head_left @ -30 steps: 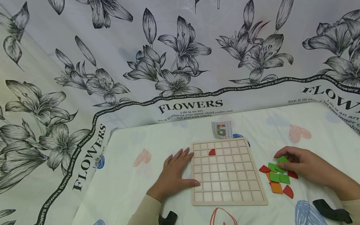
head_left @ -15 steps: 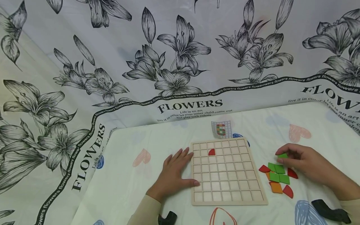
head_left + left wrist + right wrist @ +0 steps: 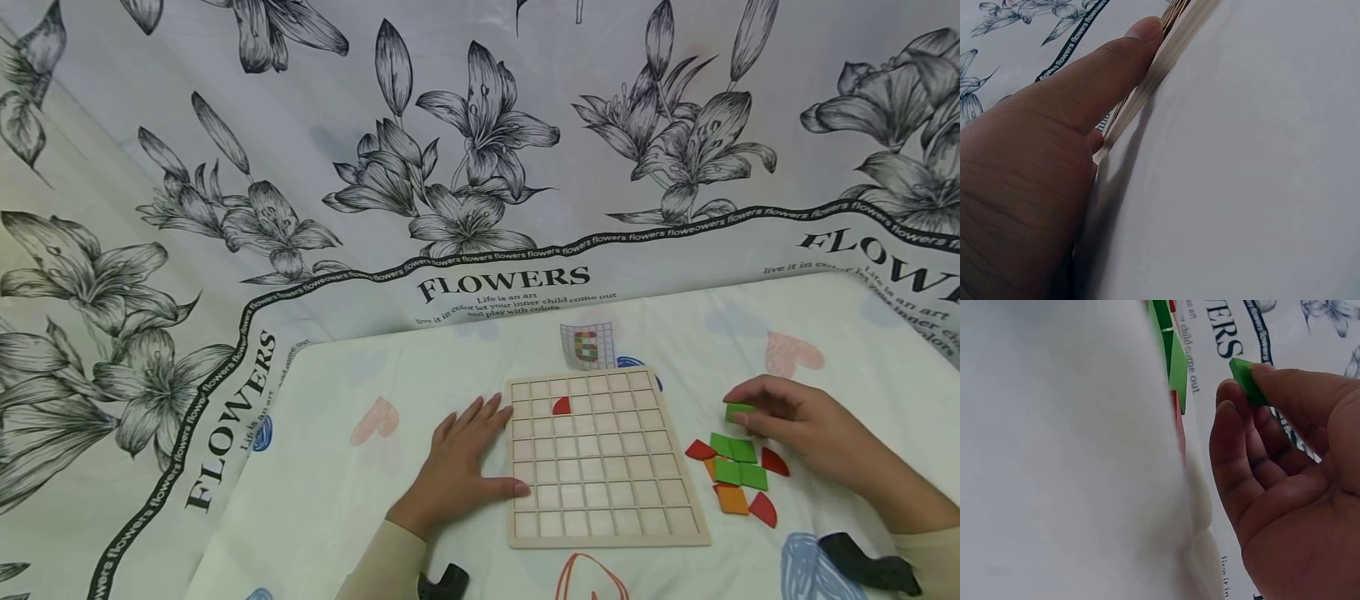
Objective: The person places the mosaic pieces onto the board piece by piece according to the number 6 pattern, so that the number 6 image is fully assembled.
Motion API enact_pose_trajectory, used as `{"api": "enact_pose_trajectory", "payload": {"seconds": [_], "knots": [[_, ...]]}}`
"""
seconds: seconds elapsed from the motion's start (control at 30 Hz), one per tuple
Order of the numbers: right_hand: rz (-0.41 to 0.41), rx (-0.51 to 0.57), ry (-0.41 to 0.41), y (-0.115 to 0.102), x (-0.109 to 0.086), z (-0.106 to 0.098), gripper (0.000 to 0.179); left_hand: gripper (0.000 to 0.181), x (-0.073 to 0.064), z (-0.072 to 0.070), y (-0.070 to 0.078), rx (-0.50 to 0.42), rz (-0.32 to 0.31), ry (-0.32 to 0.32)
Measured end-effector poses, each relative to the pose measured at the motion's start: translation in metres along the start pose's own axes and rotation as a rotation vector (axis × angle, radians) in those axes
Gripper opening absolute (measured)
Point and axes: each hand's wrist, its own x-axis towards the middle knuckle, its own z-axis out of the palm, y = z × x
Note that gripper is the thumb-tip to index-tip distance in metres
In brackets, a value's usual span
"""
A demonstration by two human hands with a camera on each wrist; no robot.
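In the head view a wooden grid board (image 3: 607, 540) lies on the cloth, with one red quarter-circle tile (image 3: 562, 407) in a cell of its second row. My left hand (image 3: 459, 467) rests at the board's left edge, fingers spread and thumb (image 3: 1110, 72) lying over the rim. Thumb and fingers of my right hand (image 3: 813, 429) pinch a green square tile (image 3: 1248, 382) just beyond the loose pile right of the board. That pile has several green squares (image 3: 753, 476), orange tiles (image 3: 732, 500) and red quarter-circles (image 3: 763, 509).
A small pattern card (image 3: 606, 335) with a coloured figure on a grid lies behind the board. Flower-printed fabric (image 3: 480, 108) rises behind the white cloth (image 3: 330, 433). Black wrist straps (image 3: 868, 567) show near both sleeves.
My right hand has lifted the green tile off the pile and shifted slightly back and left with it. My left hand keeps its place on the board.
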Motion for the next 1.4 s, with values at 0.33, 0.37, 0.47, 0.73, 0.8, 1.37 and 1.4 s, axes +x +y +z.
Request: {"api": "enact_pose_trajectory", "payload": {"seconds": [0.33,0.37,0.47,0.73,0.8,1.37,1.4], "knots": [[-0.030,0.072,-0.014,-0.019,0.000,0.005,0.024,0.113,0.000,0.000,-0.002,-0.004,0.001,-0.003],[-0.042,0.085,-0.021,-0.022,0.000,0.006,0.024,0.113,0.000,0.000,-0.002,-0.006,0.003,-0.002],[-0.084,0.128,-0.036,-0.031,0.003,0.011,0.023,0.113,-0.001,0.000,-0.002,-0.007,0.007,0.005],[-0.165,0.068,-0.008,-0.059,0.015,0.023,0.022,0.114,-0.001,0.000,0.000,-0.015,0.002,0.003],[-0.165,0.016,0.012,-0.066,0.019,0.025,0.021,0.114,-0.001,0.001,0.000,-0.011,0.000,0.001],[-0.192,0.119,-0.002,-0.119,0.058,0.050,0.013,0.115,0.001,0.000,0.001,-0.001,0.002,-0.003],[-0.195,0.123,-0.005,-0.122,0.061,0.051,0.014,0.115,0.001,0.000,0.000,0.001,0.001,-0.001]]}}
